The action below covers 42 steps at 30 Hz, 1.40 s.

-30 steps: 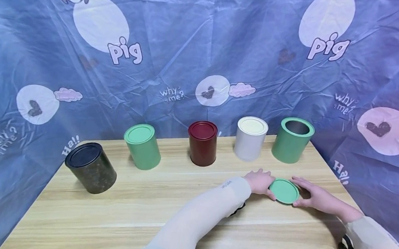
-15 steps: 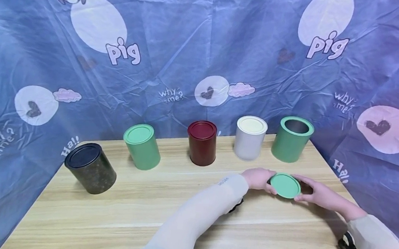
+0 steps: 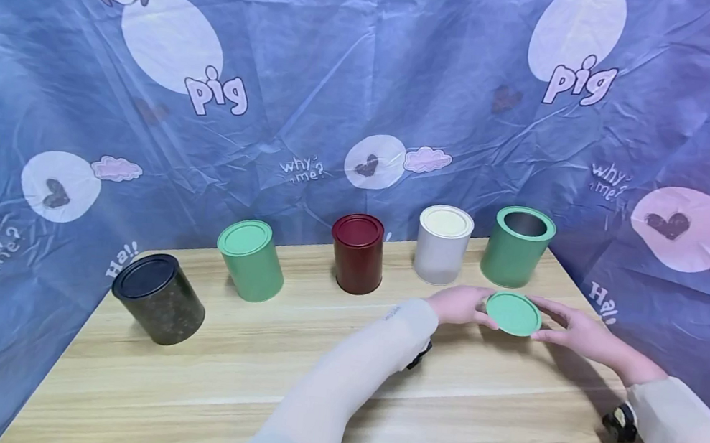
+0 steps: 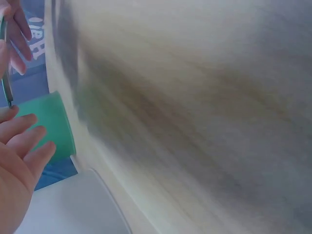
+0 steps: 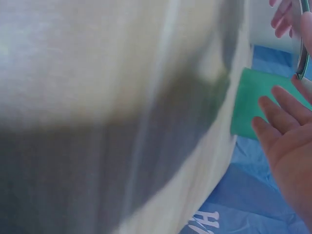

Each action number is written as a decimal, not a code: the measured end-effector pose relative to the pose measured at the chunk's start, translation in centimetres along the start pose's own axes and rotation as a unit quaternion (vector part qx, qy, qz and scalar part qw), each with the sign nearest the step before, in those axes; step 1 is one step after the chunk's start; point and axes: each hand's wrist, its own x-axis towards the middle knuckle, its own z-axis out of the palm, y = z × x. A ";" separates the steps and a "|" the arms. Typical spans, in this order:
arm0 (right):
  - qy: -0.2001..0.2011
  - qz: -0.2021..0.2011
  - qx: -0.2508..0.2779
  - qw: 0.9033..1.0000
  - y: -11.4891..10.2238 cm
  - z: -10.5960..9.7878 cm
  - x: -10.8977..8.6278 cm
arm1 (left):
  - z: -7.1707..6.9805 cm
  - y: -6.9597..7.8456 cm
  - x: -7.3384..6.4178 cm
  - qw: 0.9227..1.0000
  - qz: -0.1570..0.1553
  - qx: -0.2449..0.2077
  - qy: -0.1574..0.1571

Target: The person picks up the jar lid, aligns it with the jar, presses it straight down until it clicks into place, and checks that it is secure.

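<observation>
A round green lid (image 3: 513,313) is held level above the table between both hands. My left hand (image 3: 464,306) pinches its left edge between thumb and fingertips, and my right hand (image 3: 583,337) pinches the right edge the same way. In the left wrist view the lid (image 4: 6,73) shows edge-on, with the other fingers of the left hand (image 4: 19,146) spread below it. Behind the lid stands an uncovered green can (image 3: 516,256), its dark inside showing. The right wrist view has this can (image 5: 261,102) just past the right hand (image 5: 287,131).
Along the back of the wooden table (image 3: 214,387) stand a white can (image 3: 441,252), a dark red can (image 3: 357,261), another green can (image 3: 253,265) and a black can (image 3: 161,302), all with lids on. A blue printed cloth (image 3: 319,66) hangs behind and at the sides.
Both hands have raised the green lid off the table and carried it away from the person, nearer the uncovered green can. The cans have stayed in place.
</observation>
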 end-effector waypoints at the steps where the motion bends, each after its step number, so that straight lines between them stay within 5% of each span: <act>1: 0.003 0.005 0.005 1.000 0.0 -0.2 0.0 | -0.1 0.0 0.1 1.000 0.000 -0.006 0.002; 8: 0.048 -0.010 0.000 0.999 -0.3 -1.7 0.3 | -1.3 0.6 0.7 0.999 -0.014 -0.036 0.021; 17: 0.109 0.009 0.058 0.992 -0.9 -3.3 0.5 | -3.0 1.6 1.1 0.995 -0.039 -0.060 0.074; 28: 0.114 0.017 0.104 0.988 -1.8 -4.7 1.6 | -4.3 2.4 1.5 0.989 -0.050 -0.086 0.109; 35: 0.114 0.053 0.083 0.989 -2.3 -5.6 2.9 | -4.9 2.2 2.2 0.976 -0.053 -0.156 0.145; 42: 0.121 0.045 0.080 0.988 -1.8 -6.7 3.9 | -5.9 2.5 3.1 0.975 -0.060 -0.143 0.161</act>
